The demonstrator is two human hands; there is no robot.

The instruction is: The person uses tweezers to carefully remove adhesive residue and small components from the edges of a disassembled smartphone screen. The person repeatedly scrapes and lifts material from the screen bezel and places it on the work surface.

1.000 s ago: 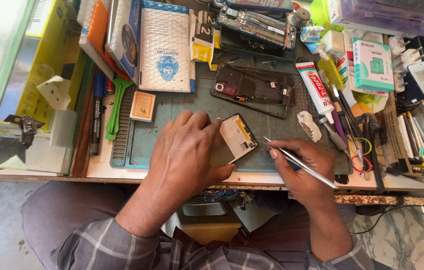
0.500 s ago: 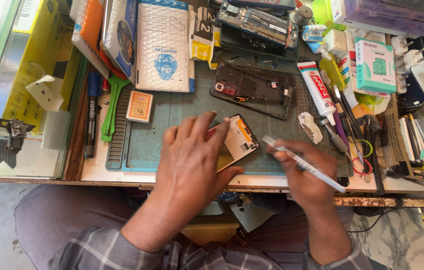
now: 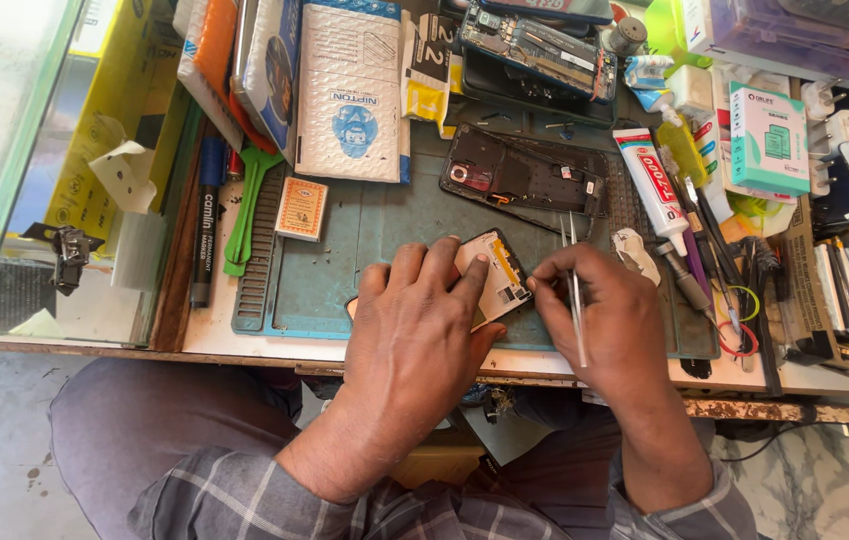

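Observation:
My left hand (image 3: pixel 414 320) lies flat over an opened phone body (image 3: pixel 497 272) on the green work mat (image 3: pixel 324 270), its fingers pinning the phone down. Only the phone's top corner, with pale and orange inner parts, shows past my fingers. My right hand (image 3: pixel 619 325) holds thin metal tweezers (image 3: pixel 575 300); they lie across the back of the hand with the tips pointing away from me. The right fingertips touch the phone's right edge.
A black phone frame (image 3: pixel 524 175) lies further back on the mat. A white glue tube (image 3: pixel 649 190), several hand tools (image 3: pixel 714 240), a green box (image 3: pixel 769 140), a padded envelope (image 3: pixel 349 90), a marker (image 3: pixel 206 230) and green plastic tools (image 3: pixel 244 210) crowd the bench. A glass case (image 3: pixel 4 160) stands at left.
My right hand has moved left from the bench edge up to the phone's right side, and the tweezers have swung from slanting sideways to pointing away. My left hand stays on the phone.

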